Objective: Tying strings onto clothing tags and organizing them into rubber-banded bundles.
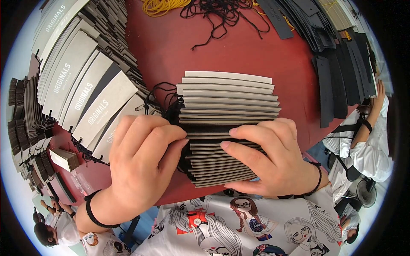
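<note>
A row of grey-white cardboard hang tags (228,91) lies in front of me, overlapping like steps with their long edges showing. Black cords (171,104) bunch at its left end. At that end, the fingertips of my left hand (143,153) are pinched together beside one tag; what lies between them is hidden. My right hand (273,155) reaches over the row from the right. Two of its fingertips close on a tag near a dark gap in the middle, while a lower finger rests by the near tags.
Large stacks of printed tags (64,85) line the left. Black tags (341,81) fill the right side of the red table (166,51). Loose black cords (222,17) and yellow cords (164,6) lie at the far edge. Other people (367,141) sit on both sides.
</note>
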The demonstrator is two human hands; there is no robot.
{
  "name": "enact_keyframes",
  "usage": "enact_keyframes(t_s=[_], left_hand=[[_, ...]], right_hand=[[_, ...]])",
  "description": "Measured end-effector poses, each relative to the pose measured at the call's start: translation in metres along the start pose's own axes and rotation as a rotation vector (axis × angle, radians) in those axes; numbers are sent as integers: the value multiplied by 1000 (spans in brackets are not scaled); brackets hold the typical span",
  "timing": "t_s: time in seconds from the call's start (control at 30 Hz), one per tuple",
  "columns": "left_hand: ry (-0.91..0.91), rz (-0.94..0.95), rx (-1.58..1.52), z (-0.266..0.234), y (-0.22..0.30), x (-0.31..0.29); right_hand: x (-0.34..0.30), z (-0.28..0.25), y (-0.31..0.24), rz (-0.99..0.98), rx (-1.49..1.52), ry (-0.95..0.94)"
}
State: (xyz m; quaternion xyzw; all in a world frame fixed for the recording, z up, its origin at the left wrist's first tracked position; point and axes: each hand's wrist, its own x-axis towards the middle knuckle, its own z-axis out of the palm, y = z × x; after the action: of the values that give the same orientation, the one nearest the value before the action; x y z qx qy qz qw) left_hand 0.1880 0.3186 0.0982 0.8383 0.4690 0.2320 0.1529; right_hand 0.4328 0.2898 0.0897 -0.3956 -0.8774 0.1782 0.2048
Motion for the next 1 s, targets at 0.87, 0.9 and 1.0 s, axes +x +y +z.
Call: enact_keyframes(t_s=[0.87, 0.9, 1.0], left_hand=[[-104, -57, -35, -12, -1, 17], [-105, -60, -30, -13, -1, 20], [-112, -83, -22, -10, -1, 30]], right_hand=[[2, 0, 6, -29, 44, -41], [2, 0, 6, -30, 43, -40], [0, 0, 5, -25, 48, -31]])
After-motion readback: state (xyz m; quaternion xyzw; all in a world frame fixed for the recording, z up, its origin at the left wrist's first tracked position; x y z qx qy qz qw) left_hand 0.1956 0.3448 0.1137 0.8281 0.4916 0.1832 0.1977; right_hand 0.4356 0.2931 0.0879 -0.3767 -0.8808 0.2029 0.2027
